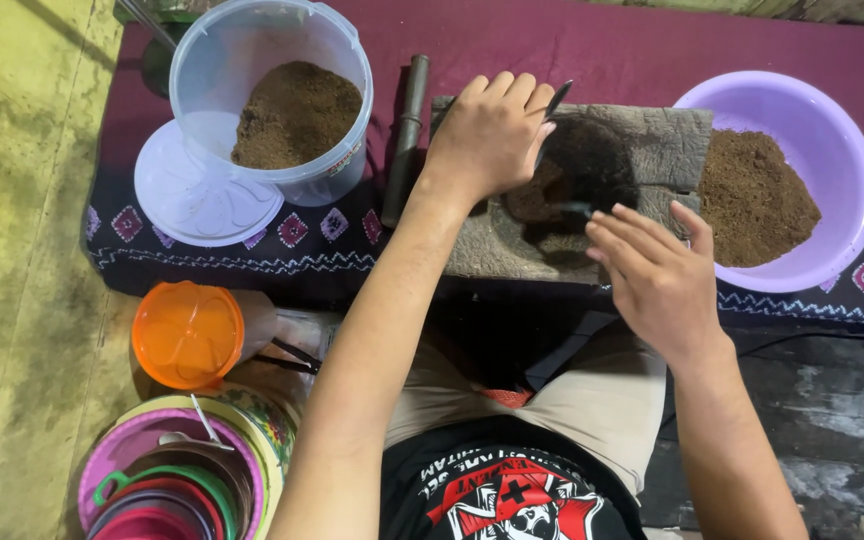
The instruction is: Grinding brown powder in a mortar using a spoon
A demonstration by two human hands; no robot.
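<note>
- A grey stone slab (592, 190) is lying on the maroon-clothed bench (652, 50), in the middle between the two hands; a small heap of brown powder (542, 200) is sitting in its hollow.
- A thin dark tool (557, 100) is being gripped by the left hand (492, 130), whose fingers are curled tight around it above the slab's left part.
- The right hand (657, 270) is being held over the slab's right edge with its fingers pressed together and pointing left; something small and dark seems to be pinched at the fingertips, though this cannot be told for sure.
- A lilac basin (842, 130) of brown powder is standing just right of the slab.
- A dark stick (407, 135) is lying left of the slab.
- Further left, a clear bucket (272, 50) of powder is resting on a white lid (192, 205).
- On the floor, an orange lid (187, 335) and stacked coloured bowls (172, 480) are being kept.
</note>
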